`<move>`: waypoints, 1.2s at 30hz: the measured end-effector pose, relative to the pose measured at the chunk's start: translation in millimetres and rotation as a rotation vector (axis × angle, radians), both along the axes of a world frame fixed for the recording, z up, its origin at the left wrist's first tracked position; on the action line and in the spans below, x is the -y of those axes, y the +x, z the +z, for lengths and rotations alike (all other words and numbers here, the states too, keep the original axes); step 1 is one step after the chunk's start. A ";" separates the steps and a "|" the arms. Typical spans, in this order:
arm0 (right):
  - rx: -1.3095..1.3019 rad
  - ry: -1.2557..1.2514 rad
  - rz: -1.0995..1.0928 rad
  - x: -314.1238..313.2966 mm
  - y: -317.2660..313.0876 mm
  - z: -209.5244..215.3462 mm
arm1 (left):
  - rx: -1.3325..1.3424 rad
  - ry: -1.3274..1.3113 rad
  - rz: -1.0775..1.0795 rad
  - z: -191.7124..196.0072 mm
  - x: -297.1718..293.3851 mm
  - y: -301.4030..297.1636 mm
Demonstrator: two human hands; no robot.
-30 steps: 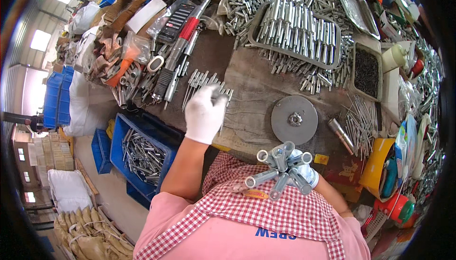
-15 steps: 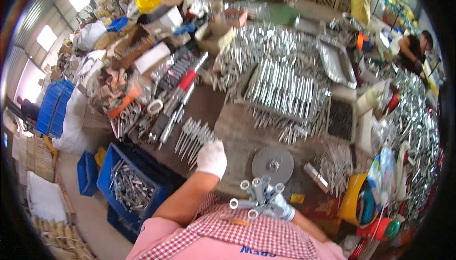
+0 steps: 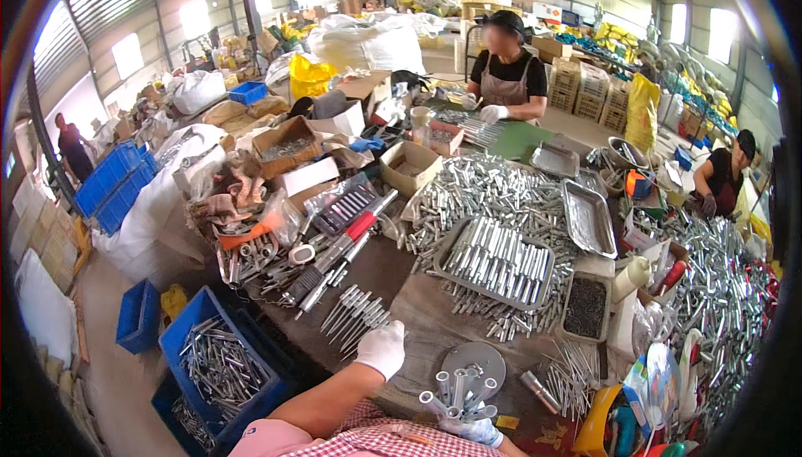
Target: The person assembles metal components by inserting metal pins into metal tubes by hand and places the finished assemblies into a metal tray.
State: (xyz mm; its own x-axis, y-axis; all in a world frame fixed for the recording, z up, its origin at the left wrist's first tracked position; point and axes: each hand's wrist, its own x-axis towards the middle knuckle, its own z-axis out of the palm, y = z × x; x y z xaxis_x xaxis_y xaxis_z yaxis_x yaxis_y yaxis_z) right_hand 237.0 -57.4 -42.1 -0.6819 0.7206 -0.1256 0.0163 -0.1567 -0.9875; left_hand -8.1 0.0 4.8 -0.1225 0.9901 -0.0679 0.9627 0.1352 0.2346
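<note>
My left hand (image 3: 383, 350), in a white glove, is closed beside the near right end of a row of slim pointed metal rods (image 3: 355, 317) on the worktable. Its fingertips are hidden, so what it may grip does not show. Close to my body, my right hand (image 3: 474, 430), in a pale glove with blue patches, grips a bundle of silvery metal tubes (image 3: 459, 390), their open ends pointing up and outward. Just beyond the tubes lies a round grey disc (image 3: 489, 363), partly covered by them.
A metal tray (image 3: 547, 286) of lined-up rods sits amid heaped metal parts (image 3: 476, 181). Blue crates (image 3: 185, 311) with metal pieces stand at lower left. Dark small parts fill a box (image 3: 585, 307). A yellow container (image 3: 595, 423) is near right. Co-workers (image 3: 506, 73) work beyond.
The view has tilted up, showing more of the hall and the people, so both hands sit lower in the picture. My left hand stays by the rods; my right still grips the tubes.
</note>
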 end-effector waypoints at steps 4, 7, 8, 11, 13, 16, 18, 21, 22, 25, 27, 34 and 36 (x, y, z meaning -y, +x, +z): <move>0.061 0.165 0.194 -27.8 -20.3 -16.1 | 0.309 0.215 0.077 8.5 17.0 -16.4; 0.053 0.354 0.424 -52.5 -65.3 -14.1 | 0.515 0.275 0.044 7.4 13.0 -16.8; 0.042 0.416 0.502 -57.1 -82.9 -14.3 | 0.604 0.357 0.017 5.3 11.2 -15.1; 0.013 0.584 0.661 -62.4 -118.1 -14.1 | 0.865 0.335 -0.061 20.6 16.1 -13.5; -0.002 0.698 0.703 -68.8 -130.6 -11.6 | 1.110 0.295 -0.064 24.0 25.5 -14.2; -0.012 0.863 0.702 -78.1 -143.9 -8.1 | 1.138 0.413 -0.131 9.1 29.5 -14.7; -0.015 0.966 0.679 -83.4 -148.3 -6.9 | 1.269 0.290 -0.104 14.6 32.6 -14.7; -0.020 1.114 0.636 -90.0 -150.8 -6.2 | 1.404 0.227 -0.071 17.9 32.9 -8.0; -0.022 1.163 0.620 -92.2 -152.1 -5.4 | 1.386 0.238 -0.077 16.0 31.7 -7.0; -0.020 1.309 0.570 -99.1 -156.4 -2.5 | 1.520 0.288 -0.057 9.7 30.7 0.5; -0.017 1.405 0.538 -102.9 -158.4 -0.7 | 1.420 0.319 -0.076 4.5 30.0 -0.4; -0.012 1.735 0.434 -109.3 -166.8 6.1 | 1.613 0.276 -0.030 5.0 33.4 -2.4; -0.014 1.831 0.399 -111.7 -170.8 9.2 | 1.620 0.286 -0.027 4.6 33.7 -3.3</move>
